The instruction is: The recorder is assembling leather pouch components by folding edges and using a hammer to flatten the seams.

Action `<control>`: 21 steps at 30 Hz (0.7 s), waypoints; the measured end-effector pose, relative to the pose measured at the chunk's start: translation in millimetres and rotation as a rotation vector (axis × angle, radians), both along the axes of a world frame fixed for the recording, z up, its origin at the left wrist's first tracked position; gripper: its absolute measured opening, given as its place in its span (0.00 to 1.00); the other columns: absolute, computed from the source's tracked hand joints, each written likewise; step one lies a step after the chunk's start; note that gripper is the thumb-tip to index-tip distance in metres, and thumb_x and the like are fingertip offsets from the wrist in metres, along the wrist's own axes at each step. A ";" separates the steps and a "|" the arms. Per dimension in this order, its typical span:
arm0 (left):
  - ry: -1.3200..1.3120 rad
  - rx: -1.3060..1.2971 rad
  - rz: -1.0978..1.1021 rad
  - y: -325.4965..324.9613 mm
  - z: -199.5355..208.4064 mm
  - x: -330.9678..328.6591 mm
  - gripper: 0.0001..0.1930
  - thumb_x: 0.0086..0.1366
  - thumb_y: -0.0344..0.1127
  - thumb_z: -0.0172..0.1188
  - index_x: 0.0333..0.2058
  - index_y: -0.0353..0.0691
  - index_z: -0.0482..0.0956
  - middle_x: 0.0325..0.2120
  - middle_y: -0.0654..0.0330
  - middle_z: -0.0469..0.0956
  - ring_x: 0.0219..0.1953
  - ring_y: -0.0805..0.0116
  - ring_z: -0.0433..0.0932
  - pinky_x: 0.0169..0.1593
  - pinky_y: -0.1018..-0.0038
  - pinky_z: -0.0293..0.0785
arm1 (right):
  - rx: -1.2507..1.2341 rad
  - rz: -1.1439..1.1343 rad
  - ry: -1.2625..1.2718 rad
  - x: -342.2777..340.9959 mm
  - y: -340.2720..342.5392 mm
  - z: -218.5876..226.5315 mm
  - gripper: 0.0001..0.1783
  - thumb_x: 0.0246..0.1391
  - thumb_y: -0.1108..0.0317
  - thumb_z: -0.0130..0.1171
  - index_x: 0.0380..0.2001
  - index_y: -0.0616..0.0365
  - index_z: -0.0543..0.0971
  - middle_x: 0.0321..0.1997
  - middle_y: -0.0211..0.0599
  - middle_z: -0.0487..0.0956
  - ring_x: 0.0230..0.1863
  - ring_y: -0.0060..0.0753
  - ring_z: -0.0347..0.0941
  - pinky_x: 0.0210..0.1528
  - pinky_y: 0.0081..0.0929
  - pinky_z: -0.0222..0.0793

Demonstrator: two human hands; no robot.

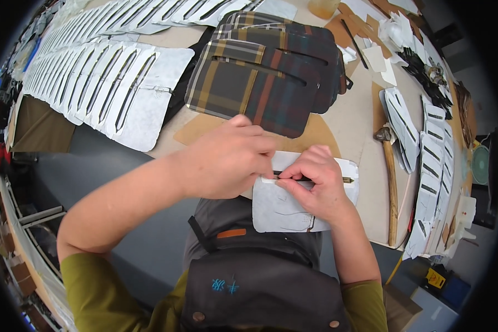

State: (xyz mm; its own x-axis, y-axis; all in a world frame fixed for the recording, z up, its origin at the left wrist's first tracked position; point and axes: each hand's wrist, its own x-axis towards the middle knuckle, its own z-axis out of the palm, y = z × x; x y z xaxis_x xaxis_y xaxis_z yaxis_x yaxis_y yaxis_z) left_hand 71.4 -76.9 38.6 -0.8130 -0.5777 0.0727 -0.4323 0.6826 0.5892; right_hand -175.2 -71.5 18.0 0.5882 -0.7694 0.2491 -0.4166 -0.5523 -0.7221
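Observation:
A white-backed panel (282, 207) with rounded corners lies at the table's front edge, its near part reaching toward my apron. Across its upper part runs a narrow slit with a dark strip (347, 180) in it. My right hand (314, 180) pinches the panel along the slit, thumb and fingers pressed together. At the slit's left end my left hand (238, 157) is closed, its fingertips partly hidden behind the knuckles, so what they pinch cannot be made out. Just beyond both hands lies a brown sheet (321, 133), under a stack of plaid fabric panels (249, 77) with slits.
Rows of overlapping white slit panels (144, 110) cover the table's left and far side. At right lie a wooden-handled hammer (392, 188) and more white panels (430, 166). Paper scraps, a dark rod (354, 43) and black strips (426, 77) are at the far right.

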 end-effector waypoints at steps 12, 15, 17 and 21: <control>0.533 -0.012 0.515 44.2 14.9 20.2 0.18 0.57 0.23 0.66 0.48 0.35 0.82 0.44 0.55 0.80 0.48 0.52 0.74 0.55 0.62 0.70 | 0.358 -0.196 -0.099 9.9 -0.7 8.2 0.06 0.56 0.72 0.68 0.29 0.56 0.80 0.23 0.29 0.75 0.27 0.19 0.68 0.34 0.23 0.65; 0.309 -0.130 0.474 25.1 12.8 8.9 0.20 0.57 0.26 0.68 0.50 0.34 0.80 0.45 0.55 0.79 0.48 0.53 0.74 0.54 0.61 0.71 | 0.379 -0.253 -0.014 40.7 -6.4 19.8 0.06 0.55 0.72 0.68 0.29 0.58 0.79 0.24 0.31 0.76 0.26 0.22 0.71 0.34 0.25 0.67; 0.215 -0.125 0.472 16.7 -8.3 7.9 0.20 0.58 0.30 0.70 0.50 0.37 0.79 0.45 0.56 0.77 0.48 0.54 0.73 0.54 0.62 0.70 | 0.262 -0.265 0.029 45.4 -8.7 5.3 0.05 0.55 0.72 0.68 0.30 0.59 0.80 0.25 0.33 0.77 0.26 0.29 0.75 0.33 0.30 0.68; 0.224 -0.060 0.488 14.4 -27.4 8.6 0.17 0.58 0.31 0.71 0.47 0.42 0.80 0.41 0.59 0.74 0.47 0.56 0.72 0.54 0.64 0.67 | -0.060 -0.188 0.100 40.0 -0.7 -5.2 0.04 0.53 0.76 0.66 0.34 0.57 0.83 0.30 0.34 0.79 0.30 0.39 0.75 0.38 0.35 0.68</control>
State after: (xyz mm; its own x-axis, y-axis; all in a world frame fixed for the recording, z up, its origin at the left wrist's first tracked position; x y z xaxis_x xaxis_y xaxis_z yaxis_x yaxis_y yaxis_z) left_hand 80.0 -62.5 11.2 -0.4120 -0.8740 0.2575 -0.5762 0.4688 0.6695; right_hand -135.2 -72.1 12.8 0.4600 -0.8533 0.2456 -0.5841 -0.4991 -0.6402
